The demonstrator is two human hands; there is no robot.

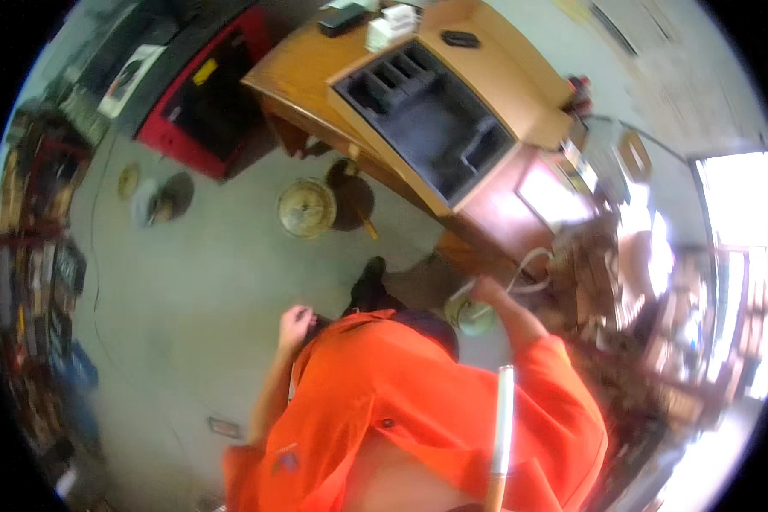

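Fingers (302, 315) on our left hand (295, 326) are looking bent, those on our right hand (487, 291) are blurring; we're not able to tell if either is pinching anything. Left is hanging by our dark trousers (435, 326), right is sitting next to a round pale-green object (472, 318), contact unclear. Farther out, we're seeing an open carton (508, 60) with black foam (431, 128) resting on the wooden table (294, 72)

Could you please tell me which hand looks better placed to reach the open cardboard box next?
Probably the right hand: it appears nearer the open cardboard box, while the left hand is farther off, on the body's other side. Whether the right hand holds anything is unclear.
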